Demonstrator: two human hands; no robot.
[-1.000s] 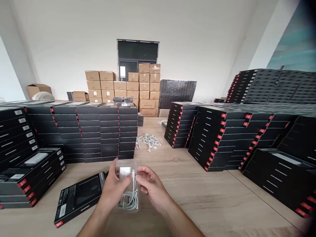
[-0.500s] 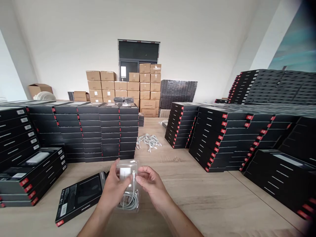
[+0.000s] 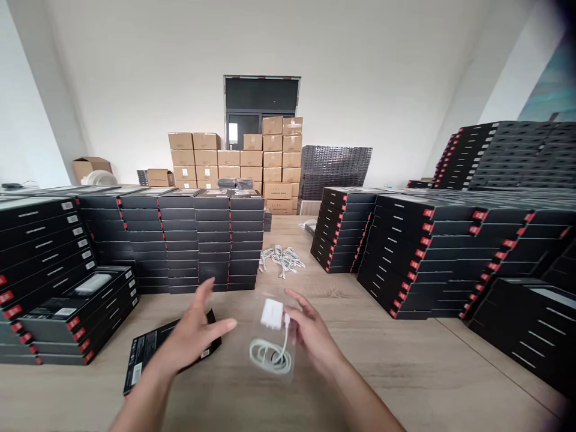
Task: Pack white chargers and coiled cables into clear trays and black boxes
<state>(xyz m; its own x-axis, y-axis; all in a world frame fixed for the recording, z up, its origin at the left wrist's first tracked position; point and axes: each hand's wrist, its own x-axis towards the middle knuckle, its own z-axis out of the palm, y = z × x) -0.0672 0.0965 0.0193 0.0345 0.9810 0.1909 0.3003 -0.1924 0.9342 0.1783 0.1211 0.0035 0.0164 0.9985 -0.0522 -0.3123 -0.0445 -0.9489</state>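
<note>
My right hand (image 3: pixel 310 327) grips the right edge of a clear plastic tray (image 3: pixel 257 327) above the table. Inside the tray sit a white charger plug (image 3: pixel 272 314) and a coiled white cable (image 3: pixel 270 357), whose connector end lies beside my right fingers. My left hand (image 3: pixel 193 333) is apart from the tray, fingers spread, holding nothing. Beneath it a flat black box (image 3: pixel 148 348) lies on the table, partly covered by my left hand and forearm; its right end shows a raised flap.
Stacks of black boxes (image 3: pixel 211 240) stand behind my left hand, and more black stacks (image 3: pixel 405 258) line the right side. A heap of white cables (image 3: pixel 283 259) lies on the wooden table (image 3: pixel 342 300). Brown cartons (image 3: pixel 252 159) are piled by the far wall.
My left hand has let go of the plastic tray and moved left, over the black box. The tray, held by my right hand, has shifted right. The view has turned slightly left.
</note>
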